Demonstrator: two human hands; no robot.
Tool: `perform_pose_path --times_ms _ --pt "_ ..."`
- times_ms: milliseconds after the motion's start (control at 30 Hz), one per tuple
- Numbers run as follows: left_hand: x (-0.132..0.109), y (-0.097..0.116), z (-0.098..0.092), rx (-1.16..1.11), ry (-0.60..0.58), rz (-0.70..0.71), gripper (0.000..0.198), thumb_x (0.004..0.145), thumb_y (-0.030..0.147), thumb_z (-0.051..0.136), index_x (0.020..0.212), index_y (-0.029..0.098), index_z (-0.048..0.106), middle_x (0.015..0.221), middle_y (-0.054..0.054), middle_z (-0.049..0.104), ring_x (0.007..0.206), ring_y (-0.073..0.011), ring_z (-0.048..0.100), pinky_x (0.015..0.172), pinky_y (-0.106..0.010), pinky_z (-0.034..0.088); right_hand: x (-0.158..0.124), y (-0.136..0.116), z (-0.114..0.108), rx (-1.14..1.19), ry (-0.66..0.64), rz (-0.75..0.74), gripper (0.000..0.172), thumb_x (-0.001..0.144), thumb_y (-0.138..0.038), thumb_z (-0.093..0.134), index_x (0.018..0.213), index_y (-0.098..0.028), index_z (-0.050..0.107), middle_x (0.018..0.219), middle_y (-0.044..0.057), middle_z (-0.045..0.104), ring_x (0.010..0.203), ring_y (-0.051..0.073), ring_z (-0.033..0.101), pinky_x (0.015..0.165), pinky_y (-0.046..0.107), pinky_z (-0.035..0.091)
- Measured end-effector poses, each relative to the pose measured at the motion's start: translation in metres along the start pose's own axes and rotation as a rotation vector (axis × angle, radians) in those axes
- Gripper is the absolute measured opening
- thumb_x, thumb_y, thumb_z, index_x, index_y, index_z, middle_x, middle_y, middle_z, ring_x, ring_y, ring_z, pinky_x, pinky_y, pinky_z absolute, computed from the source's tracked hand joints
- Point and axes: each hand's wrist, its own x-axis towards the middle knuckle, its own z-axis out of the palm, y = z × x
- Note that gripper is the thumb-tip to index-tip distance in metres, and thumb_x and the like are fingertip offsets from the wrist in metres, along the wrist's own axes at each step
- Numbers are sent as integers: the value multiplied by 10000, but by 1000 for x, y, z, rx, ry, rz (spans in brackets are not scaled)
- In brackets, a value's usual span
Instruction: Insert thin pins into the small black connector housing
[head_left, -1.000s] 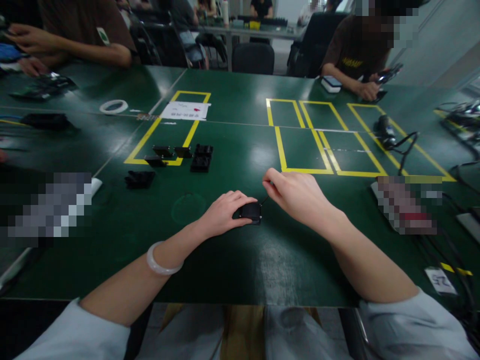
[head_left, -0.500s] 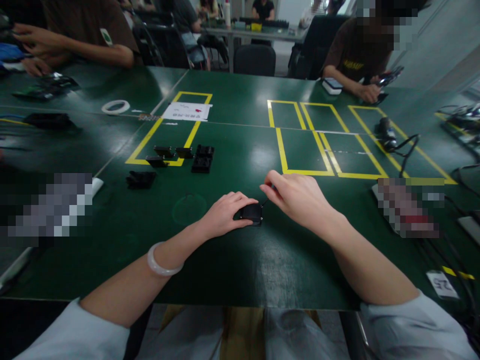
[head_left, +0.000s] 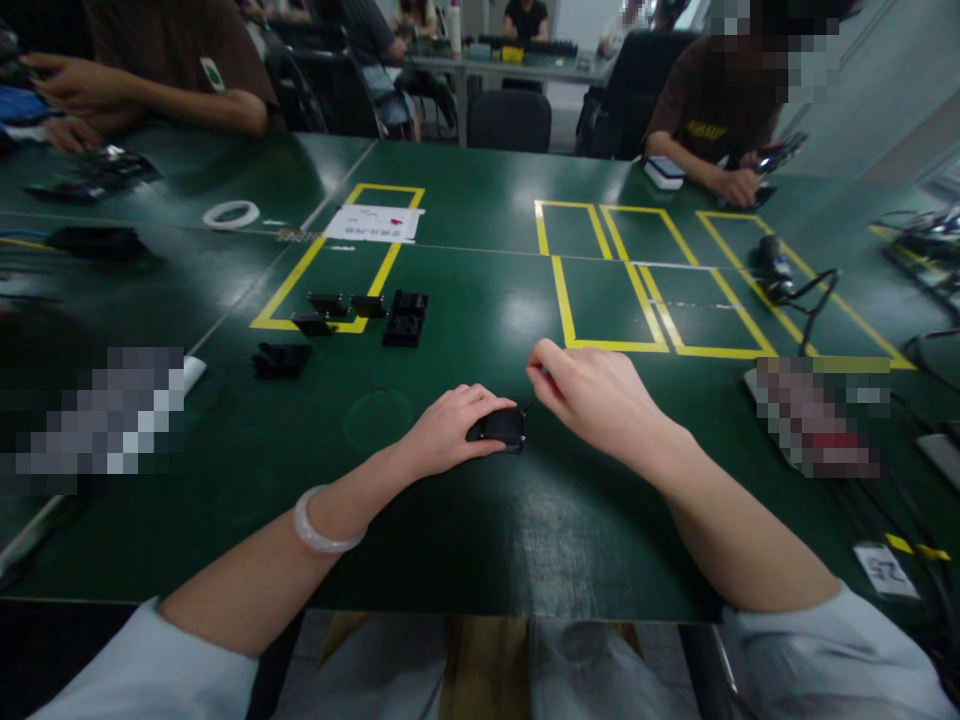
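Observation:
My left hand (head_left: 450, 428) rests on a small black block-shaped part (head_left: 502, 427) lying on the green table (head_left: 465, 520), pressing it down with fingers curled around its left side. My right hand (head_left: 592, 392) hovers just right of the part with its fingers pinched on a thin dark tool (head_left: 529, 405) whose tip points at the part's upper right corner. Most of the tool is hidden inside the hand. A pale bangle (head_left: 321, 524) circles my left wrist.
Several loose black parts (head_left: 403, 317) lie by a yellow taped rectangle (head_left: 330, 260) at the left. More yellow taped boxes (head_left: 637, 290) mark the right side, with a black device and cable (head_left: 776, 268). A tape roll (head_left: 230, 213) and paper sheet (head_left: 371, 222) lie farther back. Other people sit around the table.
My hands have hardly moved; the right hand shifted slightly by the part's corner. The view itself drifted a little.

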Motion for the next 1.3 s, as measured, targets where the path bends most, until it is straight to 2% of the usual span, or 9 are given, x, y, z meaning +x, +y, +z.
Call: perform_pose_path --times_ms 67,167,367,600,800,967,1033,1167,1300 --pt "0 1 0 2 -3 -4 457 907 447 595 1317 258 527 1158 -72 599 1048 -245 541 909 -380 409 0 0 0 -28 4 6 343 992 -361 273 975 -180 564 775 56 700 639 158 611 547 274 206" --pt "0 2 -1 3 -8 -7 451 909 444 595 1313 256 526 1164 -70 598 1046 -244 541 904 -377 409 -1 -1 1 -44 13 -2 312 984 -312 287 960 -182 569 749 51 694 629 163 616 547 277 208" --pt "0 2 -3 4 -14 -6 444 906 432 604 1305 253 531 1157 -66 601 1054 -242 538 898 -368 407 -3 -3 0 28 51 -53 244 943 -219 340 1043 -182 560 786 35 699 669 146 627 568 263 251" --pt "1 2 -2 14 -11 -5 457 910 431 601 1320 249 520 1175 -69 595 1067 -244 533 913 -375 402 -2 0 3 -25 60 -34 333 997 -343 282 955 -183 571 747 43 696 641 158 625 562 273 230" --pt "1 3 -3 18 -24 -10 443 910 432 601 1303 240 533 1162 -70 599 1062 -245 534 906 -373 407 -3 -2 2 6 58 -43 244 957 -226 339 1039 -183 565 782 32 704 660 148 633 572 262 250" --pt "1 1 -2 24 -8 5 461 908 441 601 1318 247 517 1171 -70 594 1060 -245 536 906 -376 404 -3 -2 2 -15 48 -24 347 1001 -370 281 972 -181 571 752 42 700 650 169 637 562 275 236" --pt "1 1 -1 22 -2 4 464 907 448 600 1320 252 519 1162 -68 597 1050 -244 538 906 -376 405 -2 -2 4 -35 43 -8 353 1002 -357 268 951 -184 572 733 42 696 638 174 635 555 277 225" --pt "1 1 -1 14 -13 -1 459 910 446 598 1319 251 521 1174 -68 596 1060 -242 535 905 -370 404 -1 0 7 18 64 -10 273 975 -261 302 1061 -188 551 739 19 693 633 155 632 546 263 234" --pt "0 1 -1 13 -14 -6 448 910 436 600 1314 258 527 1174 -66 597 1055 -240 537 904 -369 404 -3 0 6 56 83 -12 249 953 -248 338 1092 -183 534 742 13 688 629 145 622 550 257 245"
